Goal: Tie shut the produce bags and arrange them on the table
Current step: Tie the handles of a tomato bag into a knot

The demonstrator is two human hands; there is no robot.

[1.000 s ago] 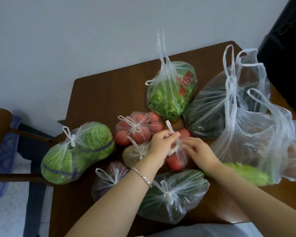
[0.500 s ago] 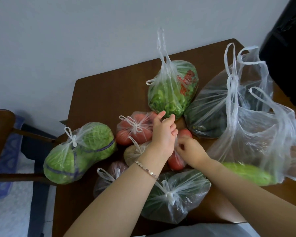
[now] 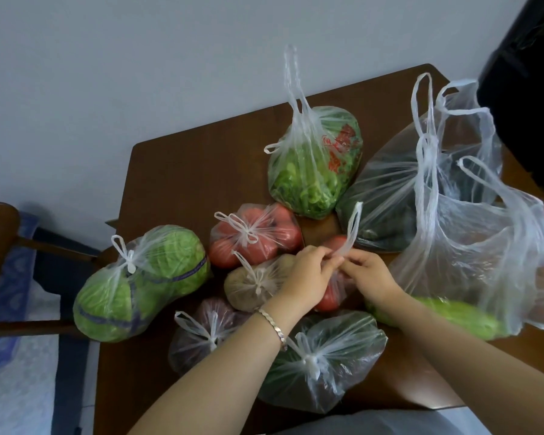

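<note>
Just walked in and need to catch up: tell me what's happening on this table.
A person is tying a small bag of tomatoes shut; the left hand and right hand both pinch its handle loop mid-knot. Knotted bags of cabbage, tomatoes and potatoes lie on the brown table. The leafy greens bag is not knotted.

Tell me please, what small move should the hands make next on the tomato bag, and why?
Probably pull the handle loop tight to close the knot. Both the left hand and right hand pinch the handles above the small tomato bag, and one loop stands up loose.
</note>
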